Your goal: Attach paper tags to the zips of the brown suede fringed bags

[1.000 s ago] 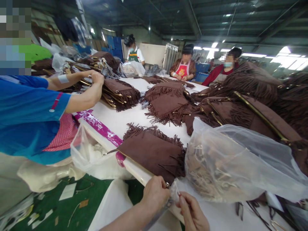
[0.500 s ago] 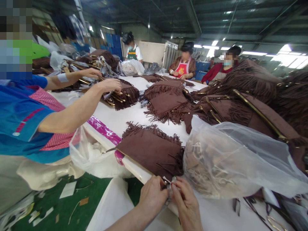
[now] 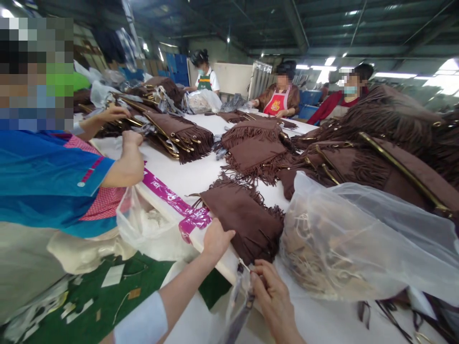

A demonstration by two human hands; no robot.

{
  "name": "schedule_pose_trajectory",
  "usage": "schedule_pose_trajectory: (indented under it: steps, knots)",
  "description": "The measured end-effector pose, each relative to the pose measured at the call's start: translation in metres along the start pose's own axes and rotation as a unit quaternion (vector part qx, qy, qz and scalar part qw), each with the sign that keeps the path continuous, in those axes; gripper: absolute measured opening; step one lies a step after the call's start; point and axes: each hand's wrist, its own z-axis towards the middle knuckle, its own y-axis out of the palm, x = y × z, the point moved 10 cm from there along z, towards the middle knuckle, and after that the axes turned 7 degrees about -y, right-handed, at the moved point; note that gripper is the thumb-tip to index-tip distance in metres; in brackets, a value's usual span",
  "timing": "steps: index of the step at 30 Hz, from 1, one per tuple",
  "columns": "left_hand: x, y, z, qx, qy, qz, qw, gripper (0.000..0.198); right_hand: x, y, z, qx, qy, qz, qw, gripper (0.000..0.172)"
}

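My left hand [image 3: 215, 239] rests, fingers curled, on the near edge of the brown fringed suede bag [image 3: 244, 222] at the table edge [image 3: 215, 260]. My right hand [image 3: 272, 296] pinches a small metal fitting [image 3: 244, 265] just below the bag's lower corner; it is the nearer hand.

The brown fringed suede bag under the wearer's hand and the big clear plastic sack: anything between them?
Nothing: in the head view the bag's fringe touches the sack.

Bright overhead strip lights — glare far right; wide-angle edge distortion, faces pixelated.
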Motion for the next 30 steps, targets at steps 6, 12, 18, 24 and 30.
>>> schedule_pose_trajectory:
  steps: [6,12,18,24,30]
  knots:
    - [0.025,-0.017,0.028,-0.015,0.076,0.04,0.996,0.027,0.003,0.032,0.006,-0.033,0.102,0.206,0.973,0.029]
    - [-0.019,-0.021,-0.023,-0.036,0.051,0.055,0.997,0.015,0.015,0.039,0.004,-0.051,0.118,0.275,0.953,0.028]
    - [-0.064,0.014,-0.067,-0.061,-0.025,0.05,0.997,0.011,-0.023,0.017,0.009,0.033,-0.042,0.097,0.994,0.025]
    - [-0.054,0.005,-0.07,-0.006,0.029,0.054,0.998,0.007,-0.058,0.046,0.027,-0.054,-0.176,-0.138,0.973,0.028]
    - [-0.053,-0.004,-0.072,0.018,0.063,0.068,0.996,0.011,-0.06,0.063,0.033,-0.072,-0.194,-0.286,0.936,0.031]
